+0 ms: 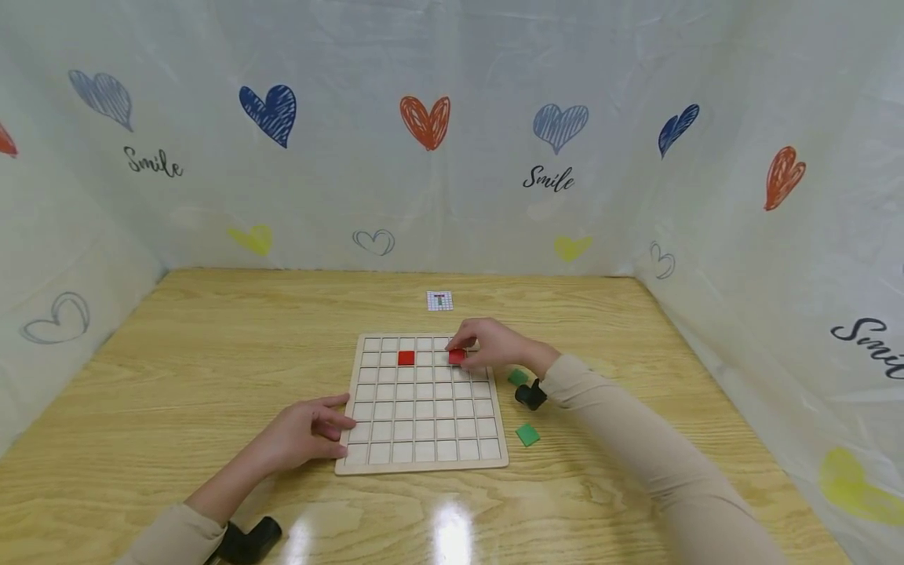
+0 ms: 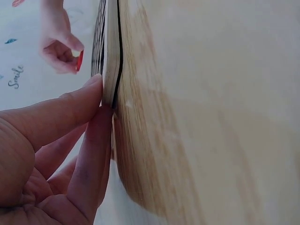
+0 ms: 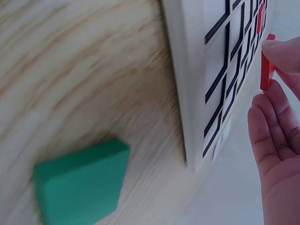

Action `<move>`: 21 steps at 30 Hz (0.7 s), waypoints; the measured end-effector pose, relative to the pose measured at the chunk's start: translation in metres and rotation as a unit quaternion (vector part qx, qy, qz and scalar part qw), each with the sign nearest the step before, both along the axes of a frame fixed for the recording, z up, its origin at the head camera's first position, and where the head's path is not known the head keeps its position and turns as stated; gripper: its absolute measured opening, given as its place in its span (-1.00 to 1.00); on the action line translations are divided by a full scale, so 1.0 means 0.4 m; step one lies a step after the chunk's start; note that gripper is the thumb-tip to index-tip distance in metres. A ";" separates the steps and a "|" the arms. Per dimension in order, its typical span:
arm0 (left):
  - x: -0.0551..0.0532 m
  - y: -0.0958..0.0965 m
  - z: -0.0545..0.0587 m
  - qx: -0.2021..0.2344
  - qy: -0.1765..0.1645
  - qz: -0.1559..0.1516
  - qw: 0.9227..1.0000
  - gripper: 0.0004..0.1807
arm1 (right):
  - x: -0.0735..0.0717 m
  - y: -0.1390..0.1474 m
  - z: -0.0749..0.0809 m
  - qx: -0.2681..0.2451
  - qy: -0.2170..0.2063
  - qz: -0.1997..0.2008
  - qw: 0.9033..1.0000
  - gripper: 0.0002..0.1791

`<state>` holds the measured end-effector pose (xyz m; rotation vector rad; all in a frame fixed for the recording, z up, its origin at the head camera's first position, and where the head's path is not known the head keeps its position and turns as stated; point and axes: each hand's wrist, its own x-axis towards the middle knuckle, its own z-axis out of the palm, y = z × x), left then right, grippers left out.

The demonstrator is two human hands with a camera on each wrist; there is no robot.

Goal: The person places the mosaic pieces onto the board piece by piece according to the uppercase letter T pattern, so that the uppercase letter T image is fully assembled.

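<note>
Between thumb and fingertips my right hand [image 1: 492, 343] pinches a red square tile [image 3: 267, 65], just over the upper right of a pale wooden grid board [image 1: 424, 468]. In the head view, the fingers partly cover that tile [image 1: 457, 357]. Another red tile [image 1: 406, 358] lies in a cell of the board's second row, left of the held one. My left hand [image 1: 308, 430] rests at the board's left edge, thumb and fingers spread along it. In the left wrist view, the thumb [image 2: 70, 105] and a finger touch the board's side [image 2: 111, 65].
Two green tiles lie right of the board, one [image 1: 527, 435] near its lower corner, the other [image 1: 518, 377] by the right wrist. A small card [image 1: 439, 300] with a coloured grid pattern lies behind the board. White heart-printed sheets [image 1: 339, 173] surround the wooden table [image 1: 233, 337].
</note>
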<state>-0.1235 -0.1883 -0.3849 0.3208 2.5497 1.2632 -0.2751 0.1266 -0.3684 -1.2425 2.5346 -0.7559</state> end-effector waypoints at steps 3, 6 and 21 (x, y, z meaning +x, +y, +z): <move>0.001 0.001 0.001 -0.001 0.003 -0.001 1.000 -0.63 | -0.002 -0.013 0.001 0.001 0.003 0.003 1.000 -0.69; 0.001 0.001 0.000 -0.002 0.006 0.000 1.000 -0.63 | -0.004 -0.026 0.001 -0.003 0.010 0.008 1.000 -0.69; 0.004 0.003 0.000 -0.008 -0.003 0.017 1.000 -0.65 | -0.007 -0.084 -0.005 -0.011 0.004 0.019 1.000 -0.69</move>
